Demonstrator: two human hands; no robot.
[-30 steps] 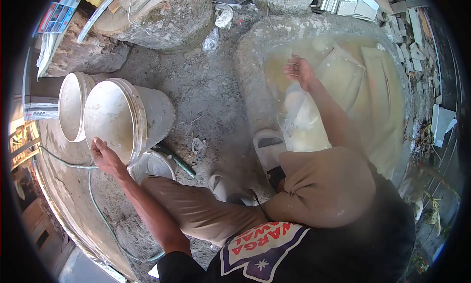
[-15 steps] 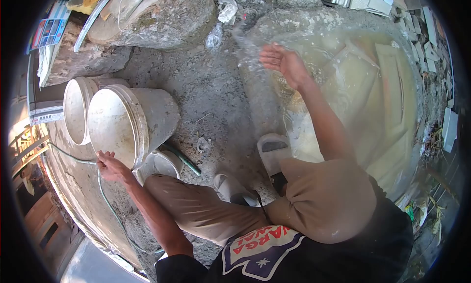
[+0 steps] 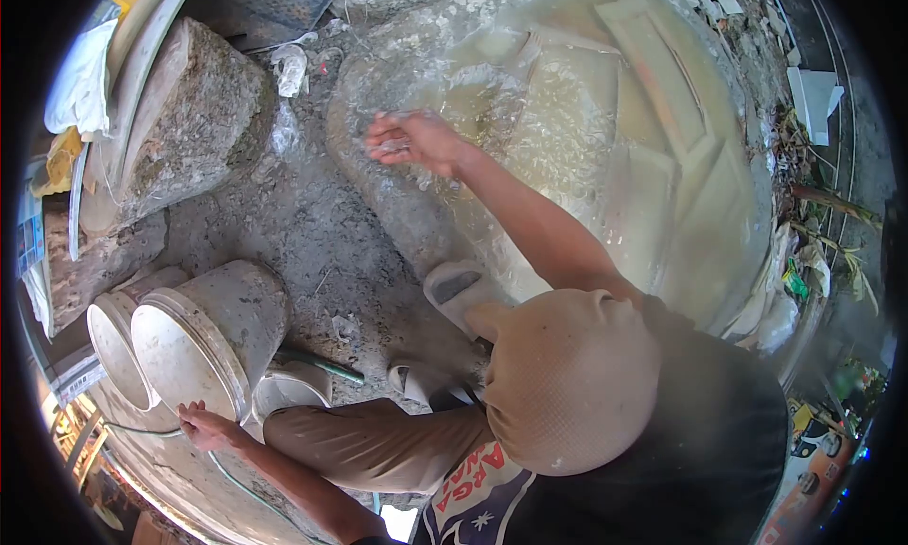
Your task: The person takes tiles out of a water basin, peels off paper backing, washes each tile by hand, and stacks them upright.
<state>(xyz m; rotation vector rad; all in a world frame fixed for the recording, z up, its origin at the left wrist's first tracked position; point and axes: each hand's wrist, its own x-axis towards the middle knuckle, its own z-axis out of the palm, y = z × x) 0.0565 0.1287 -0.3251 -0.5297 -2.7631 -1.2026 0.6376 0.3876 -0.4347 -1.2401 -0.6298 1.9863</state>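
My right hand is over the near-left rim of a pool of cloudy water. Its fingers are loosely curved and apart, look wet, and grip no object. Ripples and bubbles spread over flat pale boards lying under the water. Low on the left, my left hand has its fingers curled in, close to the lower rim of a whitish bucket lying on its side. A thin green hose runs behind that hand; whether the fingers grip it I cannot tell.
A second bucket lies beside the first, with a smaller white container and a dark green tube near my knee. A big rough stone block stands upper left. Broken pale pieces line the pool's right edge.
The view has swung, so the buckets appear lower and the pool farther left. Water splashing off my right hand is gone; ripples now cover the boards. My left hand stays by the bucket rim.
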